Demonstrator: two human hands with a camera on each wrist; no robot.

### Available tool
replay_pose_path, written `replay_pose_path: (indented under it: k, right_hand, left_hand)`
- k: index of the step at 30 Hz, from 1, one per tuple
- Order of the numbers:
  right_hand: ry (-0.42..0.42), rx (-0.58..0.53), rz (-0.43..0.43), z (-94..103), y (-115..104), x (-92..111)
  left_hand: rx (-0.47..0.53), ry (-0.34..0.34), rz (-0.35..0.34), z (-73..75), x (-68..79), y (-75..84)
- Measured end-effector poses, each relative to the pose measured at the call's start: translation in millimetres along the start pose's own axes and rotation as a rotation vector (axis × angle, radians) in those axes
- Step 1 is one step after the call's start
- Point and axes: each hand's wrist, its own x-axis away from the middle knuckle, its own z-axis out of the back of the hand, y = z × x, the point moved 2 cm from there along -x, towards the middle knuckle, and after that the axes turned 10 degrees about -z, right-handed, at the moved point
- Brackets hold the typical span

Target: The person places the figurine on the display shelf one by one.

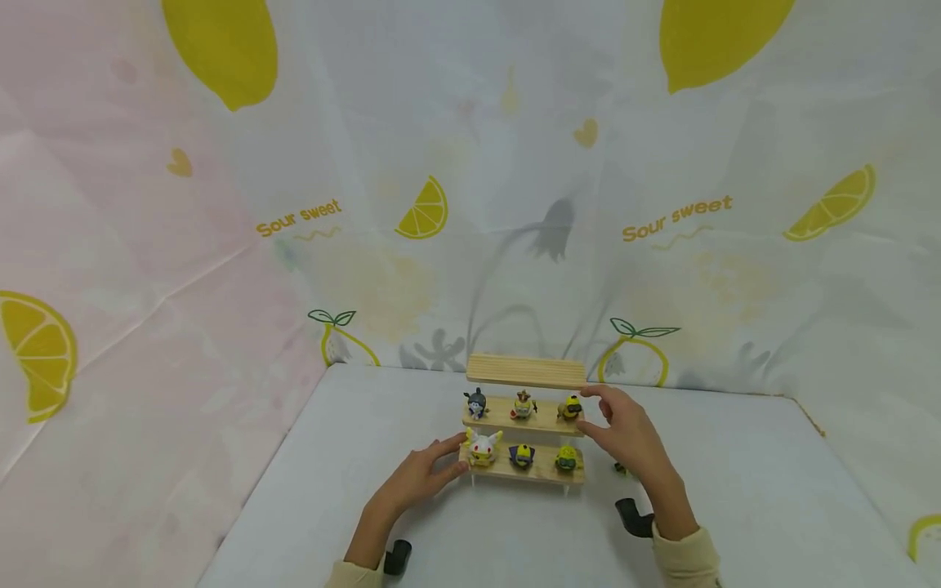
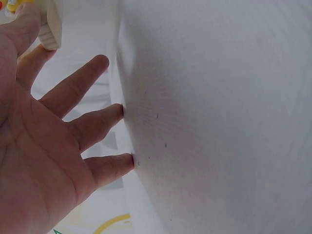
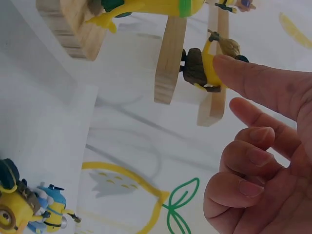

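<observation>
A three-tier wooden display shelf (image 1: 525, 370) stands on the white table, with toy figures in a row on its lower two boards. My left hand (image 1: 419, 478) is at the left end of the lowest board, beside a white figure with yellow ears (image 1: 482, 451). In the left wrist view, thumb and index finger lie either side of the board's end, the other fingers spread. At the right end of the middle board, my right thumb (image 3: 239, 73) touches a yellow Minion figure (image 3: 209, 68). The right hand (image 1: 625, 429) keeps its index finger apart from the figure, its other fingers bent.
Loose small figures (image 3: 53, 207) are on the table right of the shelf, mostly behind the right arm in the head view. A lemon-printed cloth (image 1: 515, 245) hangs behind the table. Black curved pieces (image 1: 634, 518) sit at both wrists.
</observation>
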Motion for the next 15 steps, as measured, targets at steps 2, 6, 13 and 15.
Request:
replay_pose_path:
  k: [2,6,13,15]
  right_hand:
    - [0.002,0.0,0.02,2.5,3,2]
    - [0.002,0.021,0.045,8.2,8,6]
    - [-0.004,0.063,0.049,16.1,19,10]
    - [-0.019,0.069,0.045,16.7,23,10]
  left_hand:
    - [0.0,0.004,-0.008,0.2,-0.3,-0.2]
    - [0.0,0.004,-0.013,-0.3,-0.9,-1.0]
    - [0.006,0.004,-0.009,-0.4,-0.9,-0.3]
    - [0.006,0.004,-0.004,-0.5,-0.6,-0.4]
